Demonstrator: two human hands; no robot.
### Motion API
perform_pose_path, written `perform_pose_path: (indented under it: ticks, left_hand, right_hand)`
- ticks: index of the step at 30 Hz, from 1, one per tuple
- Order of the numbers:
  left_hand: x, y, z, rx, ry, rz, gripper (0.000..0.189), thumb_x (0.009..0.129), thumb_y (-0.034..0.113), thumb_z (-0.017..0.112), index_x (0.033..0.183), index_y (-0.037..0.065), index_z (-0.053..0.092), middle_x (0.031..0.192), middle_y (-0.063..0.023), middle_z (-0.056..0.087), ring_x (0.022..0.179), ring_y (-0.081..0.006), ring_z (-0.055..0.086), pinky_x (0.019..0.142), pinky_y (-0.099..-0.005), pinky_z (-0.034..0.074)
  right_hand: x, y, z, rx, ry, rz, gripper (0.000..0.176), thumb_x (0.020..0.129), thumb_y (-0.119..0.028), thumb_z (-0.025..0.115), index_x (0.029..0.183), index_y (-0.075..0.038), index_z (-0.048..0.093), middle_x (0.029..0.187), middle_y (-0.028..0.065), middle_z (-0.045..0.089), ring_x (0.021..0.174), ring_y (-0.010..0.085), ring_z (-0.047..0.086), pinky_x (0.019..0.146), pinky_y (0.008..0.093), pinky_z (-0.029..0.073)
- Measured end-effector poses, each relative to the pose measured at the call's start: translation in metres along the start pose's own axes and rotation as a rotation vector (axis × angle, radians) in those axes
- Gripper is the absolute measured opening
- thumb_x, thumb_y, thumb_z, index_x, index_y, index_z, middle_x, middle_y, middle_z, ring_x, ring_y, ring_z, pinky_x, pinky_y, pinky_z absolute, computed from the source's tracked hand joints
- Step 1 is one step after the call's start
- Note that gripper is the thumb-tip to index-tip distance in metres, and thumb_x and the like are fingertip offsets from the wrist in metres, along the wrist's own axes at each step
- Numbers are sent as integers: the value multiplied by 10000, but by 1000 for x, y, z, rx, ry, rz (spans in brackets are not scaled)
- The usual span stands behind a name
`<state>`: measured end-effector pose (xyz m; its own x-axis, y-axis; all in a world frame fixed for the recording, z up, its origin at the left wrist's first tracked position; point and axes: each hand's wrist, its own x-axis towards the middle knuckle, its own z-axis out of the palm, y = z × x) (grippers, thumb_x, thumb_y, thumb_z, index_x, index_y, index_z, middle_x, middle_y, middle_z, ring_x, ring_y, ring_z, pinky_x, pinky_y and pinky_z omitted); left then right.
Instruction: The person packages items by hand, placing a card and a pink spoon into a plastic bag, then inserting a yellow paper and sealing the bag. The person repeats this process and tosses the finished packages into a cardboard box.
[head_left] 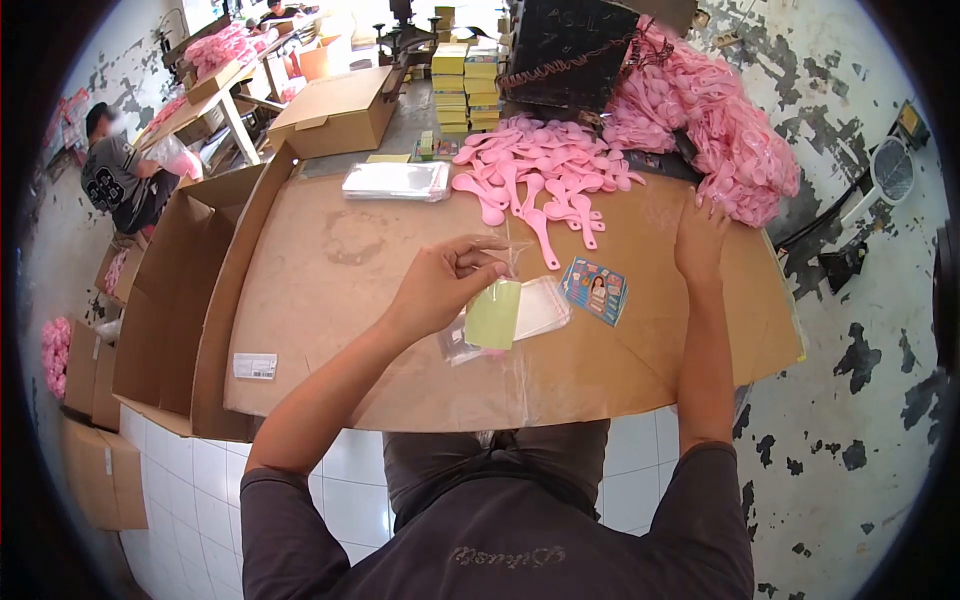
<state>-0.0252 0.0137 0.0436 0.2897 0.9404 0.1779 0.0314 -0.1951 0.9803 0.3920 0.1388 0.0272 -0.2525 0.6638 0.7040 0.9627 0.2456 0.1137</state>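
Note:
My left hand (pixel 455 280) pinches the top of a clear plastic bag with a yellow-green card (pixel 493 315) in it, above the cardboard-covered table (pixel 380 300). Clear bags (pixel 543 308) lie just behind and under it. To their right rests a small stack of printed blue cards (pixel 596 290). My right hand (pixel 703 235) lies at the table's right side with its fingers stretched toward the pink heap, holding nothing that I can see. Loose pink spoons (pixel 545 165) are piled at the back middle. Bagged pink spoons (pixel 725 130) form a large heap at the back right.
A stack of clear bags (pixel 397 181) lies at the back left. Behind are yellow card stacks (pixel 467 85), a black box (pixel 568 50) and a closed carton (pixel 335 108). An open carton (pixel 180 300) stands along the left edge. Another person (pixel 125 175) sits farther left.

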Motion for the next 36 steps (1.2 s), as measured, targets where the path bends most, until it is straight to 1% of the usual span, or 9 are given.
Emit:
perform_pose_path:
  ticks: [2,5,7,9,13,16,23,31,36]
  left_hand:
    - [6,-9,3,-51,20,48,277,1016,108,670,1243,-50,657,1037,-128,769,947,-113,722,798,-249,579]
    - [12,-29,8,-182,62,52,224,1020,122,674,1173,-42,672,1055,-125,763,935,-106,713,816,-254,577]
    - [8,-32,17,-192,85,43,197,1024,128,672,1133,-36,674,1059,-121,759,911,-100,707,807,-252,577]
    - [2,-34,21,-191,105,31,186,1027,132,669,1115,-33,673,1060,-114,754,901,-95,701,800,-249,577]
    - [-3,-35,18,-150,140,13,192,1032,122,657,1153,-26,658,1066,-103,744,946,-113,700,819,-260,581]
    - [-5,-37,18,-245,159,16,223,1032,121,654,1203,-23,647,1068,-102,741,993,-131,705,837,-272,590]
    - [-5,-33,15,-278,89,-146,275,1023,74,653,1263,-61,641,1120,-136,742,1026,-136,706,892,-253,575]
    - [-1,-47,20,-269,96,-144,241,1023,61,650,1227,-67,661,1098,-127,754,998,-132,705,876,-256,578]
    - [3,-61,32,-289,90,-152,216,1024,55,645,1204,-61,667,1103,-133,752,1013,-139,707,879,-269,576]
  right_hand:
    - [0,-12,-1,29,218,-21,467,874,31,531,1334,-19,591,1139,186,674,1042,413,643,945,487,510]
    - [0,-67,-31,388,35,35,462,916,-9,551,1374,-43,595,1156,156,690,1045,336,662,955,432,513]
    - [0,-108,-56,868,-584,138,403,975,-112,608,1375,-59,601,1157,111,699,990,239,660,912,375,522]
    - [-5,-150,-63,1220,-618,-118,385,980,-206,678,1320,-36,616,1100,80,723,928,201,674,807,360,540]
    - [0,-189,-59,1298,-723,-66,401,929,-136,772,1273,6,623,1040,52,695,911,122,655,799,286,536]
    - [-5,-190,-34,1686,-816,148,341,954,-128,749,1244,6,627,1015,38,677,904,106,653,805,276,544]
    - [-23,-185,-22,1762,-850,216,322,964,-127,747,1239,-3,634,1015,21,670,902,84,651,791,265,550]
    - [-29,-179,-11,1756,-767,238,288,970,-112,737,1226,1,669,1065,24,695,945,91,656,849,265,542]
    - [-31,-173,-12,1726,-817,294,218,953,-83,742,1153,-2,709,1046,34,714,956,103,669,870,270,539]
